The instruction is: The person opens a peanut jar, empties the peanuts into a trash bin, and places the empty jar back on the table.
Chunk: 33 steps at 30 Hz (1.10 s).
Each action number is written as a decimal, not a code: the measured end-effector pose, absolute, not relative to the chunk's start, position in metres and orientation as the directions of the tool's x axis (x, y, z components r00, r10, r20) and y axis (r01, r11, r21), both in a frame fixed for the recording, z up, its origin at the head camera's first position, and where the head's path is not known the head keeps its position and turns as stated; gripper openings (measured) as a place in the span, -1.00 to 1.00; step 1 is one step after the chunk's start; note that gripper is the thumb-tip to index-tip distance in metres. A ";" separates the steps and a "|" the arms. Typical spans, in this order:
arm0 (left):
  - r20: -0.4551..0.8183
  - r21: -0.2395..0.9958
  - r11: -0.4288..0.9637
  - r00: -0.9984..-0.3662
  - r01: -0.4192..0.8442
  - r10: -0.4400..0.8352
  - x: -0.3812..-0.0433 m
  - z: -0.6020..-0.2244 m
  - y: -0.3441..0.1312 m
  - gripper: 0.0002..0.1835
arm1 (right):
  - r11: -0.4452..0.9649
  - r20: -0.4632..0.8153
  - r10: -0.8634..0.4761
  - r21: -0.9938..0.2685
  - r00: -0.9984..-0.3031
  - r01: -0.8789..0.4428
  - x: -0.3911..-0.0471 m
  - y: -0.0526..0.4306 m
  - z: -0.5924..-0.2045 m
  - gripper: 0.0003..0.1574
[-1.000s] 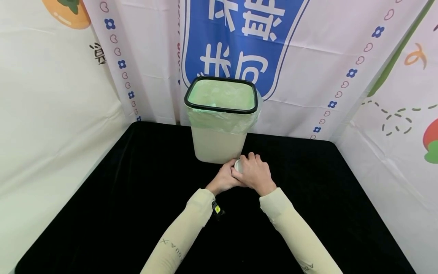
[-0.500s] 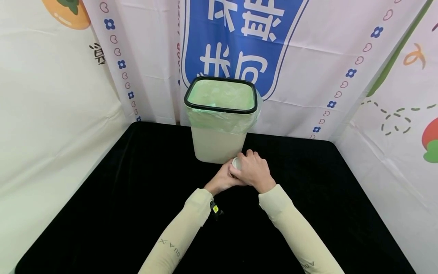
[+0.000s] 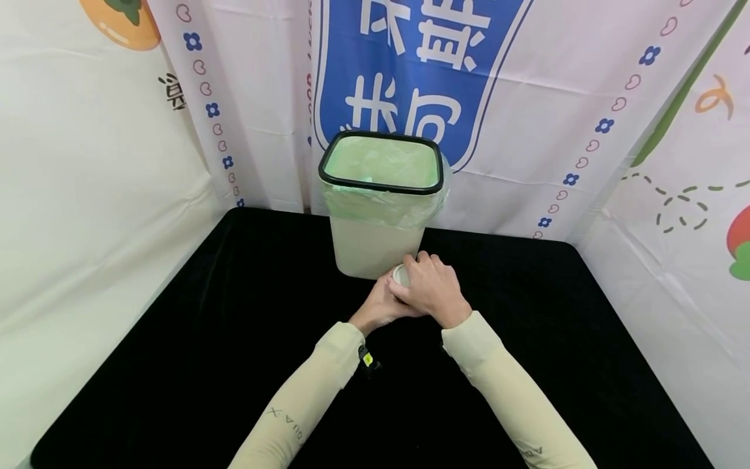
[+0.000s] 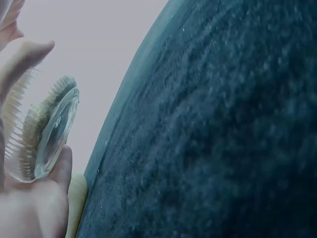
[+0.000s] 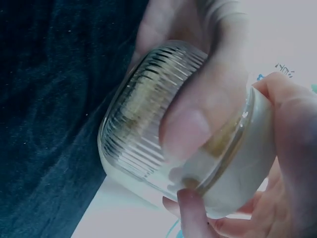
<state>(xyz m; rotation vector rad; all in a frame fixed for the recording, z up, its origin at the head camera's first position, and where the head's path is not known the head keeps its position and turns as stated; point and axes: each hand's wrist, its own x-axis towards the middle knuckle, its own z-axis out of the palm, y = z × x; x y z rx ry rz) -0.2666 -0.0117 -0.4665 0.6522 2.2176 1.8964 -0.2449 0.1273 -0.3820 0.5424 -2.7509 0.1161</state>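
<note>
A clear, ribbed jar point(image 5: 148, 104) with a white lid point(image 3: 401, 275) is held between both hands, in front of the bin. Something yellowish-brown shows through its wall. My left hand point(image 3: 383, 303) grips the jar's body from the left and below. Over the top, my right hand point(image 3: 432, 286) grips the lid, thumb on the near side. In the left wrist view the jar's clear, round base point(image 4: 58, 131) faces down toward the black cloth, held clear of it. From the head view the hands hide most of the jar's body.
A cream waste bin point(image 3: 375, 244) with a black rim and a pale green liner stands just behind the hands. Black cloth point(image 3: 234, 339) covers the table. Printed white curtains point(image 3: 533, 117) enclose the back and sides.
Both hands have shifted slightly left and away from the body with the jar, and its lid has moved the same way. The bin has stayed in place.
</note>
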 end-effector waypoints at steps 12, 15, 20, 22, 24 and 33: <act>0.214 0.971 0.018 -0.895 0.240 0.391 -0.261 -0.459 -0.014 -0.08 | 0.912 0.375 -0.373 -0.019 -0.849 -0.410 -0.244 0.126 -0.376 -0.47; 0.211 0.972 0.007 -0.894 0.233 0.396 -0.260 -0.457 -0.015 -0.09 | 0.901 0.400 -0.393 -0.010 -0.828 -0.433 -0.244 0.126 -0.375 -0.47; 0.199 0.977 -0.007 -0.898 0.214 0.393 -0.258 -0.453 -0.017 -0.07 | 0.883 0.442 -0.424 0.007 -0.791 -0.469 -0.244 0.125 -0.373 -0.49; 0.196 0.977 -0.005 -0.898 0.211 0.394 -0.257 -0.452 -0.018 -0.07 | 0.878 0.447 -0.431 0.008 -0.784 -0.478 -0.244 0.125 -0.373 -0.49; 0.196 0.977 -0.001 -0.897 0.213 0.397 -0.256 -0.451 -0.019 -0.06 | 0.875 0.442 -0.438 0.009 -0.783 -0.484 -0.244 0.124 -0.373 -0.48; 0.156 0.986 -0.024 -0.884 0.162 0.440 -0.253 -0.451 -0.024 -0.11 | 0.859 0.409 -0.474 0.020 -0.780 -0.512 -0.242 0.122 -0.373 -0.45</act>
